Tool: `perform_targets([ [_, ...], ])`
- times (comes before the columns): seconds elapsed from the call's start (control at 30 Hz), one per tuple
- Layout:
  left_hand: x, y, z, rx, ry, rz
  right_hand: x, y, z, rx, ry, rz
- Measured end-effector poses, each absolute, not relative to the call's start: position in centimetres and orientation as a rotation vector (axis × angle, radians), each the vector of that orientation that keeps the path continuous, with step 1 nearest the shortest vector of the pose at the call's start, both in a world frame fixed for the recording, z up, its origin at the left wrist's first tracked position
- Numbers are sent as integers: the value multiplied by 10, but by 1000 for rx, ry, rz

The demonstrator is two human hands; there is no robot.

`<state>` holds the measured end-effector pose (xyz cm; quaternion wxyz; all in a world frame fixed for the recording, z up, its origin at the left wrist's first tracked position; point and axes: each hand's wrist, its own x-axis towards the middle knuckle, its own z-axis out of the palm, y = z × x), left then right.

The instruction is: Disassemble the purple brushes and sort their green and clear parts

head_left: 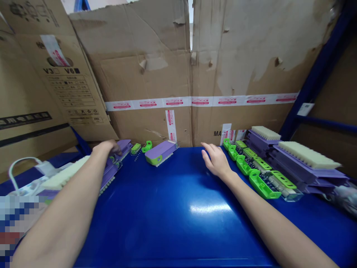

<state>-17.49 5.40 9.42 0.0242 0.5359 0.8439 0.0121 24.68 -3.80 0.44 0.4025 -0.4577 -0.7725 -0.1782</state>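
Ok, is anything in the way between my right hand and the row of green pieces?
Nothing visible. The right hand is open beside the row of green pieces, with only bare blue table between them.

Torn cardboard boxes (156,74) are standing along the back of the glossy blue desk (178,216), white printed tape (200,101) running across them. A lone purple-and-green brush (161,152) is lying near the boxes, a small green clip (147,146) just beside it. Purple brushes with cream bristles (306,156) are sitting stacked at the right, a blue rack post (318,70) rising behind. A white cable (22,159) is looping at far left.
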Motion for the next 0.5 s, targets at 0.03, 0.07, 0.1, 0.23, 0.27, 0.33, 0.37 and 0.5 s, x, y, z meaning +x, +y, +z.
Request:
perform_targets([
  [0.03,-176,55,94,1619,2603,-22,247,-38,4,-1158,-1953,-450],
  [0.07,-177,55,94,1609,2595,-50,247,-38,4,-1160,-1954,-450],
  [0.1,-177,55,94,1608,2585,-67,247,-38,4,-1162,-1956,-447],
  [0.23,-177,54,94,1641,2547,-69,246,-38,5,-1175,-1960,-428],
  [0.27,-176,53,94,1653,2538,-63,246,-38,5,-1178,-1963,-424],
  [0.33,-174,50,95,1671,2523,-50,246,-39,5,-1186,-1969,-417],
  [0.37,-172,49,96,1674,2520,-46,246,-39,5,-1189,-1971,-414],
  [0.5,-167,44,97,1672,2521,-14,246,-39,5,-1191,-1968,-407],
])
